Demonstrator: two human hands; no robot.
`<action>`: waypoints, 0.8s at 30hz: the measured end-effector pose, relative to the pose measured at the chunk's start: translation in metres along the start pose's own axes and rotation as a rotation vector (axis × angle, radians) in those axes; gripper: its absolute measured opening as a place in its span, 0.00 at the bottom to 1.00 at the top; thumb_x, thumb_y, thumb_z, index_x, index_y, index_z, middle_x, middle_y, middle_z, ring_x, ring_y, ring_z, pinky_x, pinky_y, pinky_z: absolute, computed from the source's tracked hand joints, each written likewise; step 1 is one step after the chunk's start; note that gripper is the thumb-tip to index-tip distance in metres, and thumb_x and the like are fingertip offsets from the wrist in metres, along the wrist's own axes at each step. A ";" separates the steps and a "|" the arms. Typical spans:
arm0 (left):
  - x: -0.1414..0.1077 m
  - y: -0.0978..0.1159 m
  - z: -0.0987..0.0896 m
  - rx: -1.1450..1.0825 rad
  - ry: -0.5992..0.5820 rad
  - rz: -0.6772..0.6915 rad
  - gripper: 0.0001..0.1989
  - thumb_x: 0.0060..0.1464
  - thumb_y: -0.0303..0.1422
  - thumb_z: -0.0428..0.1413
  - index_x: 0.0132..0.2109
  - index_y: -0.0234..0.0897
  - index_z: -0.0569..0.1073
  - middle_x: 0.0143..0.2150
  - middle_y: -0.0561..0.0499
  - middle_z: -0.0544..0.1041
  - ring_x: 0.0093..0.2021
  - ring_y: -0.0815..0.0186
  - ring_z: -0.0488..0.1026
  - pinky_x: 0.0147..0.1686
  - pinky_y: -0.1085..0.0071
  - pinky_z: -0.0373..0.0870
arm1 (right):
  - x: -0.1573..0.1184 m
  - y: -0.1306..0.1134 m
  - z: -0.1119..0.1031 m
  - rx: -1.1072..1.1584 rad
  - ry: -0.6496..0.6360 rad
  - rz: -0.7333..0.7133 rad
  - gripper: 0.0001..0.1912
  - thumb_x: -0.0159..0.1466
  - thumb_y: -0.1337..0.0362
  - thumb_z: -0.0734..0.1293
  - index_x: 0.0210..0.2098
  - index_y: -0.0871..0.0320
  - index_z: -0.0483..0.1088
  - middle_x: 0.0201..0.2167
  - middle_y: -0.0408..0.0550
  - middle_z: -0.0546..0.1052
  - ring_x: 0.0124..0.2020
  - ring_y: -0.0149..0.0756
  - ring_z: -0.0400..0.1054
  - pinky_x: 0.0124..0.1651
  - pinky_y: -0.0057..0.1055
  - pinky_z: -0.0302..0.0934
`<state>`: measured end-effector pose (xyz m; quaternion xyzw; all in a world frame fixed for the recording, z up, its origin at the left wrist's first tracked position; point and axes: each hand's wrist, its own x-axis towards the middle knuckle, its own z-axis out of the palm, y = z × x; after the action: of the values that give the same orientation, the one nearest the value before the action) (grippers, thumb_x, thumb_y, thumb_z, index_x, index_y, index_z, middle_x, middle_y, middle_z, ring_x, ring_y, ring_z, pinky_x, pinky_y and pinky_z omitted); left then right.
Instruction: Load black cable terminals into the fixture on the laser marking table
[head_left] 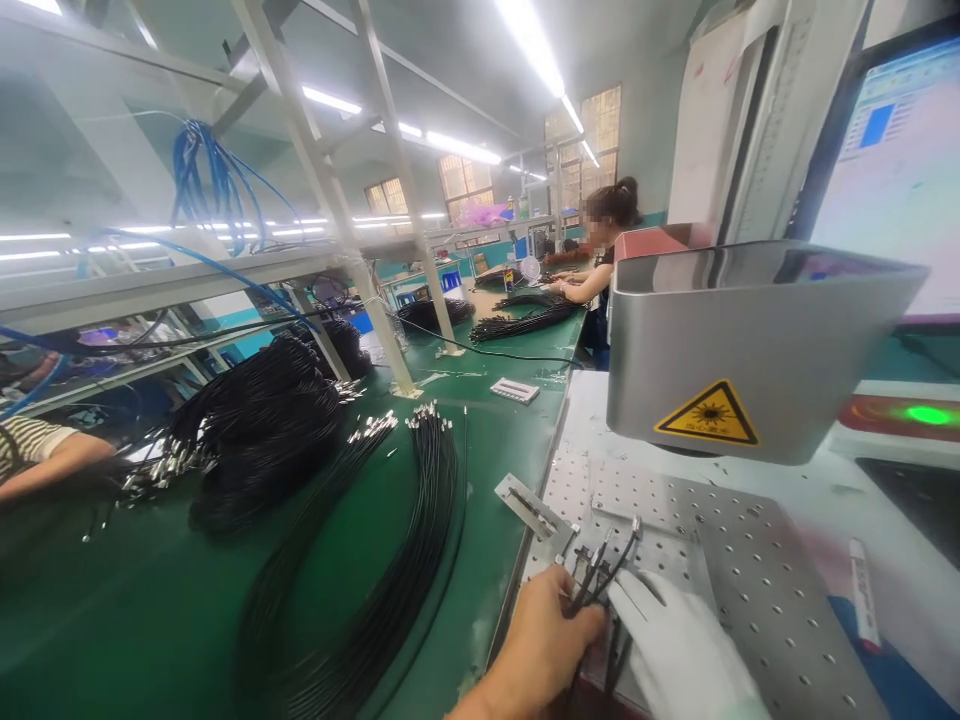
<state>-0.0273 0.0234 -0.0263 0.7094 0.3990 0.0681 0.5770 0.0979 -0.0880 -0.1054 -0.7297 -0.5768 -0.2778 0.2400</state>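
Note:
Bare and closed, my left hand grips black cables with metal connector ends, over the edge of a perforated metal plate. My right hand, in a white glove, meets it from the other side, its fingers pressed against a black cable whose metal tip points up. The fingertips of both hands are partly hidden among the cables. Just beyond them is a small metal fixture with a slot. Above the plate hangs a grey metal machine housing with a yellow laser warning label.
On the green table lie a curved cable bundle, a large cable heap and a white slotted piece. A marker lies right. One co-worker sits further back; another's arm reaches in at left.

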 end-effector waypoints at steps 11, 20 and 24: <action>-0.029 0.000 -0.043 0.187 0.121 0.077 0.11 0.45 0.34 0.54 0.23 0.39 0.58 0.22 0.59 0.56 0.27 0.71 0.54 0.28 0.71 0.49 | 0.006 -0.004 -0.018 -0.034 -0.100 0.016 0.24 0.56 0.72 0.57 0.47 0.51 0.74 0.48 0.38 0.76 0.49 0.39 0.64 0.48 0.39 0.56; -0.053 -0.010 -0.057 0.385 0.130 0.063 0.08 0.43 0.31 0.52 0.22 0.38 0.59 0.21 0.59 0.59 0.27 0.70 0.56 0.28 0.71 0.48 | 0.001 -0.002 -0.012 -0.059 -0.108 -0.013 0.25 0.58 0.73 0.55 0.48 0.50 0.74 0.49 0.38 0.75 0.50 0.39 0.64 0.47 0.38 0.57; -0.052 -0.004 -0.055 0.422 0.138 0.073 0.08 0.42 0.30 0.52 0.21 0.38 0.59 0.21 0.59 0.59 0.27 0.70 0.56 0.29 0.70 0.48 | -0.002 0.003 -0.007 -0.083 -0.081 -0.069 0.25 0.58 0.72 0.56 0.49 0.50 0.74 0.51 0.37 0.74 0.50 0.38 0.64 0.46 0.36 0.57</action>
<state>-0.0950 0.0322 0.0070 0.8222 0.4169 0.0524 0.3841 0.0996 -0.0953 -0.1019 -0.7294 -0.5988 -0.2796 0.1765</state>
